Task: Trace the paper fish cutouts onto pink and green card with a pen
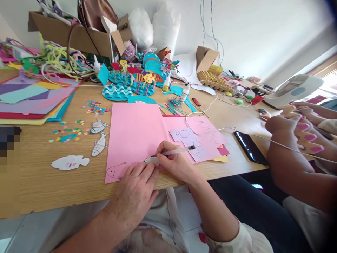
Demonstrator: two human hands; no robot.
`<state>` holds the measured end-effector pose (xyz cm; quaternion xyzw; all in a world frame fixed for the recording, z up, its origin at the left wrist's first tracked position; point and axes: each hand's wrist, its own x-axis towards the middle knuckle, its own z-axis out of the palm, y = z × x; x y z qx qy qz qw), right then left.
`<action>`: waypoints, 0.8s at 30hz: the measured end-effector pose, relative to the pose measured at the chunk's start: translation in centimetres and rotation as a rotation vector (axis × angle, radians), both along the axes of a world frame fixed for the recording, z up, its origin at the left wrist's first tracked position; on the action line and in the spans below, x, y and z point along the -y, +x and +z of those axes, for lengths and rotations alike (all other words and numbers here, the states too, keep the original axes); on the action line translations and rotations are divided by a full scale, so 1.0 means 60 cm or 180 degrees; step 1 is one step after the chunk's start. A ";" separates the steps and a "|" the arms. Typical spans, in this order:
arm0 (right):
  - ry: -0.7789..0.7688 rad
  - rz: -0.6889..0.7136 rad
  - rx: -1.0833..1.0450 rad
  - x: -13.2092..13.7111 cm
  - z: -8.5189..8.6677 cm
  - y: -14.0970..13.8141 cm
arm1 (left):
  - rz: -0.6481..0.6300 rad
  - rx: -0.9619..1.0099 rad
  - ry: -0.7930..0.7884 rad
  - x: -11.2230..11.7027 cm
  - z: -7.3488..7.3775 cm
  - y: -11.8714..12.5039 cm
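Note:
My right hand (173,160) is closed around a pen with a clear barrel (179,150), its tip at a fish cutout (151,160) near the lower edge of a pink sheet (137,130). My left hand (139,179) lies flat with fingers stretched out, pressing on the sheet and the cutout, which is partly hidden under the fingers. A fish outline (114,172) is drawn on the pink sheet left of my fingers. Two grey fish cutouts (99,144) and a white fish cutout (70,162) lie to the left of the sheet.
Paper confetti (70,133) and stacked coloured paper (34,98) lie left. Behind are blue fish crafts (117,92), glue bottles (185,93) and a cardboard box (71,38). A phone (250,147) and white cable (244,131) lie right, beside another person's arms (285,147).

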<state>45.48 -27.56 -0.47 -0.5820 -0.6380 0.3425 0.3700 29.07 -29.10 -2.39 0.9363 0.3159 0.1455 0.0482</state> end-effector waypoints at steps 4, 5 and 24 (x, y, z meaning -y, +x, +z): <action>0.0005 -0.0020 -0.0056 0.000 -0.002 0.003 | 0.0008 -0.0039 -0.0103 -0.001 0.002 0.001; 0.0017 -0.0024 -0.0066 0.000 -0.003 0.003 | 0.0015 -0.0047 -0.0129 -0.001 0.002 0.001; 0.0100 -0.0095 0.0021 0.004 -0.003 0.007 | 0.0050 -0.0139 -0.0211 0.000 0.005 0.001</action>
